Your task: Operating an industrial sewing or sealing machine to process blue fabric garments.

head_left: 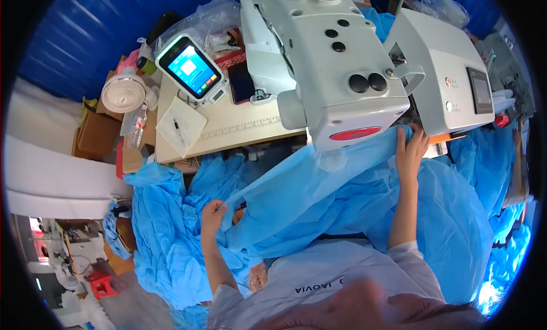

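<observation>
A long piece of thin light-blue fabric point(290, 196) is stretched in front of a white industrial sewing machine point(342, 62). My left hand point(213, 215), lower left, pinches one end of it with closed fingers. At the other end, my right hand point(411, 153) grips the fabric's upper edge, beside the machine head and below the grey-white control box point(450, 73). Between my hands the cloth runs taut under the front of the machine head and drapes over my lap. The needle area is hidden behind the machine head.
A lit control screen point(191, 66), a dark phone point(241, 82) and a paper with a pen point(181, 126) lie or stand on the table point(245, 133). A small fan point(123, 92) and plastic bottle point(137, 127) are at left. Heaped blue fabric point(159, 233) hangs below; a red stool point(101, 283) stands on the floor.
</observation>
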A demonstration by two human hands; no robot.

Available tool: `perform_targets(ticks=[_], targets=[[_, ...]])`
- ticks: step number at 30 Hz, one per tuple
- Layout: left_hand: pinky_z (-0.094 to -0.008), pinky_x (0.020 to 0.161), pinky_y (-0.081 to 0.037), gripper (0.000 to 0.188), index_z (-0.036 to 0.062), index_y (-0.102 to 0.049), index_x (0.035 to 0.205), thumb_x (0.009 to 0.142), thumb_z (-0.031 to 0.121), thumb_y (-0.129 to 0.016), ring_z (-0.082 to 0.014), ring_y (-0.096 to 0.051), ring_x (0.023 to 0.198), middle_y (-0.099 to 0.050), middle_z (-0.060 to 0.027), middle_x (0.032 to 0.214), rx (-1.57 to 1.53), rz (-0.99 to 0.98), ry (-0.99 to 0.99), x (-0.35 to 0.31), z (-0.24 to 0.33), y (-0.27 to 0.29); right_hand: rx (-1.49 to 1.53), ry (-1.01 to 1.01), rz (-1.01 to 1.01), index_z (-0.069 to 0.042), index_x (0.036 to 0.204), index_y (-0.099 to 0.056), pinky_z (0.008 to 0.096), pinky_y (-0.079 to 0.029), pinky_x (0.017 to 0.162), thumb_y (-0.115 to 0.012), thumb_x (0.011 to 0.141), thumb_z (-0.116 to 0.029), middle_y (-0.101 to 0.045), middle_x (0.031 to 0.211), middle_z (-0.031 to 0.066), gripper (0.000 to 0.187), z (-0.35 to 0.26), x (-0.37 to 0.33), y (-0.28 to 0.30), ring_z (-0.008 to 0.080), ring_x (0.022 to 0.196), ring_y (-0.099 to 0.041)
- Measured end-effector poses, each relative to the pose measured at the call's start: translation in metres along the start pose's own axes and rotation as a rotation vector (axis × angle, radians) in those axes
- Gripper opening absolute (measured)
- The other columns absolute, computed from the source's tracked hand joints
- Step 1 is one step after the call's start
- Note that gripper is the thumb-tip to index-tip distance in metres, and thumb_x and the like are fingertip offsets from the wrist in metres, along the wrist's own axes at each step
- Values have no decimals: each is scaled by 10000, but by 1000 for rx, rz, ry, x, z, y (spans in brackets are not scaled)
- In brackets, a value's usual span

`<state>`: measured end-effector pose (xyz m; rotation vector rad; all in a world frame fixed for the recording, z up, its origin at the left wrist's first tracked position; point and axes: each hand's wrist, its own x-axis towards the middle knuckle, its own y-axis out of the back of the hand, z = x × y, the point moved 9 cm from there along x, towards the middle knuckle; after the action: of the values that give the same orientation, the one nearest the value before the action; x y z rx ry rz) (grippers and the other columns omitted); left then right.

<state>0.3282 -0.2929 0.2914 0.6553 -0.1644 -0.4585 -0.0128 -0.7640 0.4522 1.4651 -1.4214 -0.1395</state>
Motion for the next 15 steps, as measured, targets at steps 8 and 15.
perform_targets(ticks=[8, 15], targets=[[-221, 536, -425, 124, 9, -679, 913, 847, 96, -620, -84, -592, 667, -671, -52, 798, -42, -358, 362, -35, -18, 2, 298, 167, -150, -20, 1004, -600, 443, -390, 943, -616, 810, -36, -617, 1044, 135, 195, -82, -28, 10, 336, 1038, -547], [-307, 913, -436, 145, 12, -673, 940, 871, 20, -545, -218, -565, 1088, -602, -158, 1178, -346, 312, 101, -39, -42, 54, 426, 107, -389, 2, 983, -612, 393, -455, 864, -616, 853, -151, -652, 990, 168, 201, -101, -38, -23, 353, 976, -596]])
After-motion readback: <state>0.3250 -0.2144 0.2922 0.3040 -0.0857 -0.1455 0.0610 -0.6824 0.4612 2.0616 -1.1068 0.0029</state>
